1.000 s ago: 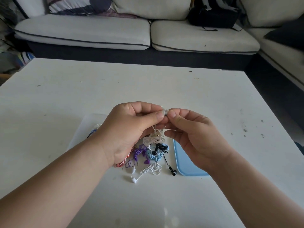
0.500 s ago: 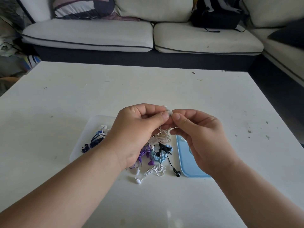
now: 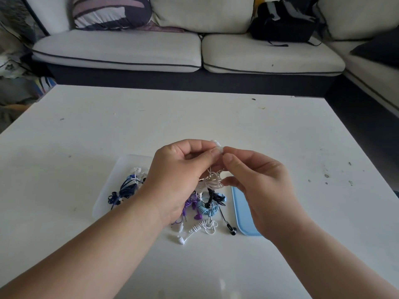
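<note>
My left hand [image 3: 174, 180] and my right hand [image 3: 261, 186] meet above the table and together pinch a pair of white earphones [image 3: 212, 181]. Its earbuds stick up between my fingertips and its bundled cable hangs below them. Under my hands lies a pile of tangled earphones: a purple pair [image 3: 192, 207], a light blue pair [image 3: 205, 209], a black pair [image 3: 230, 227] and another white pair [image 3: 200, 228]. A dark blue pair [image 3: 123, 190] lies in a clear tray [image 3: 103, 199] at the left.
A light blue lid or tray [image 3: 243, 212] lies flat to the right of the pile, partly under my right hand. The white table [image 3: 194, 117] stretches back to a pale sofa [image 3: 121, 48] with a patterned cushion and a black bag [image 3: 282, 22].
The view has shifted so the scene sits a little lower and to the right. My hands stay together on the white earphones, with the earbuds now showing more above my fingertips.
</note>
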{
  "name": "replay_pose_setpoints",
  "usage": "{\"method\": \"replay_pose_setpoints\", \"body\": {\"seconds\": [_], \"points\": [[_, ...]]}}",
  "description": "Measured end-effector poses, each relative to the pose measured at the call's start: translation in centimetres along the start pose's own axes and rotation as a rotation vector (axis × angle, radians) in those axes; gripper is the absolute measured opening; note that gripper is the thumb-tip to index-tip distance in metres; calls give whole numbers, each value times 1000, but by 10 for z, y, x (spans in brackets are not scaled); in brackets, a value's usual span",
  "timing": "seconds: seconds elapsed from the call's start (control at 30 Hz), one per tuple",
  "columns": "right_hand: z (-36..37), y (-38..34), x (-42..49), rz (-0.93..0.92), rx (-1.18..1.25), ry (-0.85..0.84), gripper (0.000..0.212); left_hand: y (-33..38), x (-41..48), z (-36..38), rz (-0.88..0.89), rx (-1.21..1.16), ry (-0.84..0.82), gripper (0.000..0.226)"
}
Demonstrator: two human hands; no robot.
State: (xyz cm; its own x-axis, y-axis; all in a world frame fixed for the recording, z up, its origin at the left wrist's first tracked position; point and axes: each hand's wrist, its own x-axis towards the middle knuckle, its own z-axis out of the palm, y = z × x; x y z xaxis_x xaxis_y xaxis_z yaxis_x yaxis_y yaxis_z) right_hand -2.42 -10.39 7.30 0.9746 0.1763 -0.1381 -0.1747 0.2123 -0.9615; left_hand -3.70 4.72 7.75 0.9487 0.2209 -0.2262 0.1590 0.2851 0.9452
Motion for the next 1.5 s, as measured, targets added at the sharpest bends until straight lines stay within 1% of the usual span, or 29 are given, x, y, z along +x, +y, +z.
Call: {"method": "replay_pose_setpoints", "body": {"seconds": [0.07, 0.13, 0.23, 0.3, 0.37, 0.5, 0.63, 0.77, 0.97, 1.13, 1.2, 1.27, 1.33, 1.4, 1.5], "points": [[0, -1, 1, -43, -62, 22, 12, 1, 0, 0, -6, 4, -19, 21], [-3, -3, 2, -45, -68, 33, 10, 2, 0, 0, -10, 18, -54, 24], [-8, -9, 5, 33, -2, 16, 11, 2, -1, 1, -12, 24, -96, 17], [-10, -11, 6, 91, 65, -8, 9, 1, -1, 2, -22, 25, -103, 16], [-13, -10, 8, 110, 93, -24, 10, 2, -2, 2, -28, 22, -108, 15], [-15, -7, 9, 65, 20, -68, 13, 3, -2, 1, -36, 29, -99, 16], [-13, -2, 8, 3, -120, -46, 12, 1, -3, -1, -50, 55, -84, 17], [-11, -1, 9, 9, -126, -45, 13, 1, -2, -4, -68, 52, -74, 16], [-16, -5, 13, 187, 49, -169, 18, 4, -3, -9, -83, 31, -138, 18], [-19, -2, 15, 247, 49, -203, 41, 3, -3, -11, -100, 31, -151, 18], [-19, -2, 15, 262, 71, -189, 36, 3, -4, -12, -112, 34, -150, 18], [-18, -2, 16, 220, 83, -147, 24, 4, -4, -14, -115, 57, -140, 16], [-19, -1, 17, 104, -18, -101, 16, 5, -4, -15, -121, 82, -110, 12], [-18, -1, 16, 6, -119, -110, 13, 4, -4, -15, -130, 87, -98, 12], [-16, -3, 13, -15, -141, -149, 14, 5, -4, -16, -137, 77, -101, 13]]}}
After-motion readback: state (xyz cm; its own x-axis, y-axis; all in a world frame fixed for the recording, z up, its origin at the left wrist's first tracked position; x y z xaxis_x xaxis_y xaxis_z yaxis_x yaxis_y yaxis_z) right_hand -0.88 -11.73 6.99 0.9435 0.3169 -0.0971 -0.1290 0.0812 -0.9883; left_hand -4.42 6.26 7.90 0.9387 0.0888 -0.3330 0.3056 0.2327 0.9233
